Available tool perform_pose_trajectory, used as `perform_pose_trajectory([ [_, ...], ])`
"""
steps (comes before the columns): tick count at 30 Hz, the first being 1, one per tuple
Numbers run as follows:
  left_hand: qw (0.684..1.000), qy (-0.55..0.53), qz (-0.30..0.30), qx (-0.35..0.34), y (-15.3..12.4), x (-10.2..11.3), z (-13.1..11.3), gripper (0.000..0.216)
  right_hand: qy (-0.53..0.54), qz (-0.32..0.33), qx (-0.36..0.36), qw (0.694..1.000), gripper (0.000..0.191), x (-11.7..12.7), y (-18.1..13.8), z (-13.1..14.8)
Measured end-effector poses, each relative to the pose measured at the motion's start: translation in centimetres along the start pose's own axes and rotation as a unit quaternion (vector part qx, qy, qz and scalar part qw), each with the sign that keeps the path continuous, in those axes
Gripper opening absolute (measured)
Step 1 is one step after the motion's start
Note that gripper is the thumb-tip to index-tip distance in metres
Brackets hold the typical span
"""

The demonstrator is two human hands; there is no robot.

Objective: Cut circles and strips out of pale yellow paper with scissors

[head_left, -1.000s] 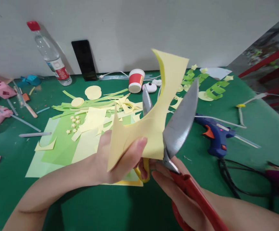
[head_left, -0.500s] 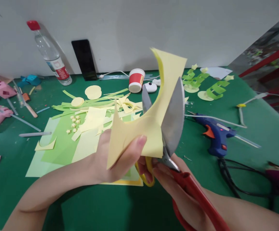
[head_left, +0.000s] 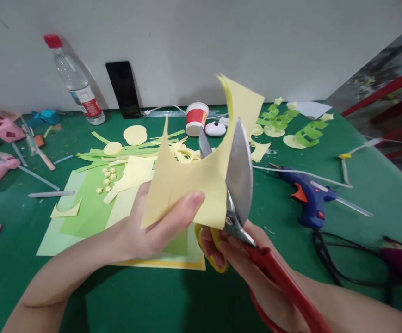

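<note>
My left hand grips a pale yellow sheet of paper, thumb on the near face, other fingers behind. A deep curved notch runs along its top edge, and the thin edges there suggest more than one layer. The large red-handled scissors are in my right hand, blades parted around the right part of the sheet. One blade stands in front of the paper, the other shows behind it. Fingertips pass through a yellow loop below the sheet; what it belongs to is unclear.
Paper sheets, small stars, discs and scraps lie behind my left hand. A bottle, phone and paper cup stand along the wall. A blue glue gun with cables lies right, near green paper spirals.
The sheet and scissor blades have shifted slightly left and down. The sheet has turned a little, and more of the scraps behind it on the right show. Both hands keep their hold.
</note>
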State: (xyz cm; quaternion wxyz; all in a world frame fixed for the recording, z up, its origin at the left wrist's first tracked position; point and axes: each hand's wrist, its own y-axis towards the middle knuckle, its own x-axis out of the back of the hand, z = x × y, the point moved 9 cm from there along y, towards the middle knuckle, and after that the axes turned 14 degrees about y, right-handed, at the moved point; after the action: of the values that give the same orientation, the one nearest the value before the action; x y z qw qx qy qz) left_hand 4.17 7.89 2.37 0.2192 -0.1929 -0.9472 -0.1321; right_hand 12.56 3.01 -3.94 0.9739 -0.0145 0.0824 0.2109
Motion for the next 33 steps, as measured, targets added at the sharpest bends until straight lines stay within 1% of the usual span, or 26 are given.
perform_pose_trajectory([
  [2, 1.000, 0.001, -0.003, 0.020, 0.0, 0.1, 0.4, 0.031, -0.006, 0.000, 0.007, 1.000, 0.017, 0.0, 0.0, 0.2],
  [5, 0.999, 0.011, 0.013, 0.044, 0.0, 0.0, 0.9, 0.032, -0.018, 0.003, 0.010, 1.000, 0.017, 0.0, 0.1, 0.4],
  [10, 0.997, -0.037, 0.041, 0.056, -0.2, -0.1, 1.3, 0.035, -0.021, 0.001, 0.002, 1.000, 0.017, 0.1, 0.2, 0.5],
  [12, 0.995, -0.046, 0.054, 0.064, -0.3, 0.0, 1.5, 0.034, -0.027, 0.003, 0.000, 1.000, 0.016, 0.1, 0.2, 0.5],
  [15, 0.995, -0.051, 0.058, 0.069, -0.4, 0.2, 1.8, 0.032, -0.032, 0.008, -0.003, 0.999, 0.012, 0.0, 0.1, 0.4],
  [17, 0.994, -0.048, 0.059, 0.074, -0.6, 0.3, 2.1, 0.034, -0.028, 0.025, 0.017, 0.999, 0.007, -0.2, 0.0, 0.6],
  [18, 0.995, -0.039, 0.061, 0.075, -0.7, 0.3, 2.2, 0.036, -0.027, 0.036, 0.034, 0.998, 0.011, -0.4, 0.0, 0.9],
  [21, 0.995, -0.004, 0.069, 0.066, -0.9, 0.4, 2.3, 0.038, -0.038, 0.070, 0.081, 0.994, 0.031, -0.8, -0.1, 1.8],
  [23, 0.995, 0.006, 0.078, 0.055, -0.8, 0.6, 1.9, 0.037, -0.049, 0.075, 0.087, 0.992, 0.036, -0.9, -0.1, 2.0],
  [24, 0.994, 0.008, 0.093, 0.052, -0.7, 0.5, 1.6, 0.036, -0.054, 0.073, 0.084, 0.992, 0.036, -0.9, 0.0, 2.0],
  [26, 0.989, 0.010, 0.136, 0.049, -0.6, 0.1, 1.0, 0.030, -0.057, 0.068, 0.076, 0.993, 0.035, -0.9, 0.0, 1.9],
  [28, 0.983, 0.014, 0.173, 0.053, -0.5, -0.2, 0.5, 0.025, -0.055, 0.061, 0.065, 0.994, 0.029, -0.8, 0.0, 1.8],
  [30, 0.981, 0.024, 0.182, 0.060, -0.3, -0.2, 0.2, 0.026, -0.058, 0.049, 0.057, 0.996, 0.021, -0.6, 0.0, 1.7],
  [33, 0.980, 0.037, 0.184, 0.062, -0.3, -0.3, 0.3, 0.028, -0.062, 0.035, 0.019, 0.997, 0.013, -0.3, 0.1, 1.1],
])
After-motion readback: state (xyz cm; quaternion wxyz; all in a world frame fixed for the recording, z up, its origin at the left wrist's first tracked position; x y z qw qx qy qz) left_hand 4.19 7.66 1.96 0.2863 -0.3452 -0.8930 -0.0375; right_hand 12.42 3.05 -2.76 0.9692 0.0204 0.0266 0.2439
